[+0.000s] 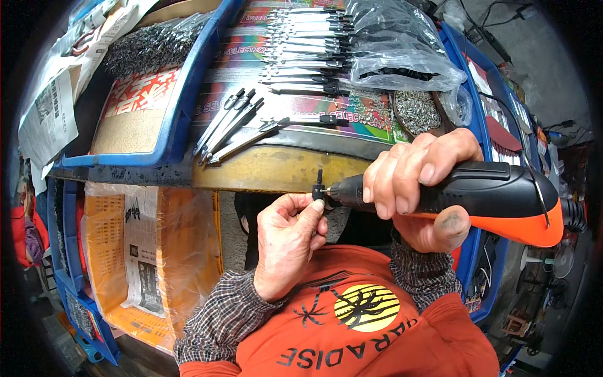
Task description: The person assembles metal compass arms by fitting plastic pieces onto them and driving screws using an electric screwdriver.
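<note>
Blue crates hold metal parts, finished metal tools lie on a colourful board, beside a clear plastic bag and a bowl of screws.

driver bit hidden (behind black part)

Clothing worn by the person

An orange apron with a yellow circle and black palm-tree print is worn over a shirt whose dark checked sleeves, cuffed at both wrists, are seen.
</note>
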The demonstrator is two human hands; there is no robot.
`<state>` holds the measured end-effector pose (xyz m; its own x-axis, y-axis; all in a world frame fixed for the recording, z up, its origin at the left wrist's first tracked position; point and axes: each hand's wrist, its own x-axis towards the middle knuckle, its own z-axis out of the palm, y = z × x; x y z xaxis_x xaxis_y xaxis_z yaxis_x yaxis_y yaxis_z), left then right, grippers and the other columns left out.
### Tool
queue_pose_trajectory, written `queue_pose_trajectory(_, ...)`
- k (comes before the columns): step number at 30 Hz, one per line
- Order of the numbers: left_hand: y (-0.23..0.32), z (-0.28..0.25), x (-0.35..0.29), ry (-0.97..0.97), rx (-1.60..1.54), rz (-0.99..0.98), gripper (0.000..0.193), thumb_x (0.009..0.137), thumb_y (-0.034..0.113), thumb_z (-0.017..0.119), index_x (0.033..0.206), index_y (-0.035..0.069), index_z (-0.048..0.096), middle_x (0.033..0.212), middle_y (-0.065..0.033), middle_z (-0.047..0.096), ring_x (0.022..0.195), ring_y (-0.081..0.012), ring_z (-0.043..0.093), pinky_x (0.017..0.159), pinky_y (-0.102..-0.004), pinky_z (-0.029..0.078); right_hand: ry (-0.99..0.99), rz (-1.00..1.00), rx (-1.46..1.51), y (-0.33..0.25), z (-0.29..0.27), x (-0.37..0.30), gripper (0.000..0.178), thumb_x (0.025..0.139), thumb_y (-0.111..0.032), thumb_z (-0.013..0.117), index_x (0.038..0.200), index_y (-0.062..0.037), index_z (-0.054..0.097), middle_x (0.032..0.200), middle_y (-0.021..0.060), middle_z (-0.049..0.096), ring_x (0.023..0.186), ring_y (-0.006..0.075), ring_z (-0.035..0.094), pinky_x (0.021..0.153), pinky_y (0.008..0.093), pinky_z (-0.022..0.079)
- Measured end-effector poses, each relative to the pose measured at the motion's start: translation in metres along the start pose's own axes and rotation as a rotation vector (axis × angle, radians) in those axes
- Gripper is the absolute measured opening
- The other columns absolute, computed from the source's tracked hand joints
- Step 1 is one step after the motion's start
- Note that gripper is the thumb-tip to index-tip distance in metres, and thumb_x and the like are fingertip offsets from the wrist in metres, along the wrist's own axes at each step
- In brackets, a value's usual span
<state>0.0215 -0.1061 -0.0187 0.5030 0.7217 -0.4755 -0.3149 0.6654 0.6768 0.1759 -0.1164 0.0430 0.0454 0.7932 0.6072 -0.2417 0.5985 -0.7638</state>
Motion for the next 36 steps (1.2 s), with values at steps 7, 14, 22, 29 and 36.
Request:
queue_pose_trajectory(7, -0.001, 0.001, 0.000, 0.031, 0.042, 0.007, 0.008, 0.086, 0.007, 0.055, 0.088, 0.001, 0.052, 0.065, -0.0043, 0.052, 0.051, -0.0062, 0.042, 0.040, -0.0169, 0.032, 0.012, 0.027, 0.012, 0.002, -0.001, 0.002, 0.041, 0.080, -0.039, 0.063, 0.091, -0.0058, 0.041, 0.063, 0.0034, 0.050, 0.053, 0.0149, 0.053, 0.055, 0.0312, 0.047)
queue_pose_trajectory(14, 0.000, 0.001, 0.000, 0.051, 0.066, 0.020, 0.010, 0.085, 0.006, 0.056, 0.088, -0.002, 0.051, 0.063, -0.0033, 0.053, 0.051, -0.0054, 0.048, 0.041, -0.0160, 0.037, -0.362, 0.108, -0.122, -0.002, -0.007, 0.027, 0.037, 0.075, -0.020, 0.070, 0.091, -0.0044, 0.040, 0.063, 0.0056, 0.050, 0.051, 0.0157, 0.051, 0.052, 0.0315, 0.046)
queue_pose_trajectory(22, 0.002, 0.004, -0.002, 0.024, -0.001, 0.025, 0.008, 0.086, 0.004, 0.055, 0.087, -0.003, 0.051, 0.064, -0.0036, 0.051, 0.051, -0.0053, 0.045, 0.041, -0.0166, 0.035, -0.120, 0.188, -0.268, -0.002, 0.015, 0.025, 0.032, 0.072, -0.017, 0.071, 0.080, -0.0037, 0.042, 0.053, 0.0044, 0.048, 0.044, 0.0152, 0.048, 0.044, 0.0298, 0.043)
queue_pose_trajectory(29, 0.007, 0.006, -0.002, 0.025, -0.075, -0.032, 0.009, 0.085, 0.003, 0.055, 0.088, -0.004, 0.051, 0.065, -0.0032, 0.051, 0.053, -0.0051, 0.046, 0.042, -0.0160, 0.035, -0.159, 0.175, -0.213, 0.002, 0.010, 0.031, 0.036, 0.072, -0.023, 0.072, 0.081, -0.0042, 0.042, 0.054, 0.0047, 0.049, 0.043, 0.0152, 0.048, 0.041, 0.0292, 0.042)
queue_pose_trajectory(36, 0.005, 0.005, -0.001, 0.042, -0.056, -0.032, 0.009, 0.085, 0.004, 0.055, 0.088, -0.004, 0.051, 0.065, -0.0035, 0.052, 0.053, -0.0051, 0.046, 0.042, -0.0160, 0.035, 0.015, 0.209, -0.158, 0.000, 0.023, 0.024, 0.039, 0.072, -0.027, 0.072, 0.083, -0.0046, 0.042, 0.054, 0.0045, 0.049, 0.043, 0.0154, 0.048, 0.043, 0.0301, 0.043)
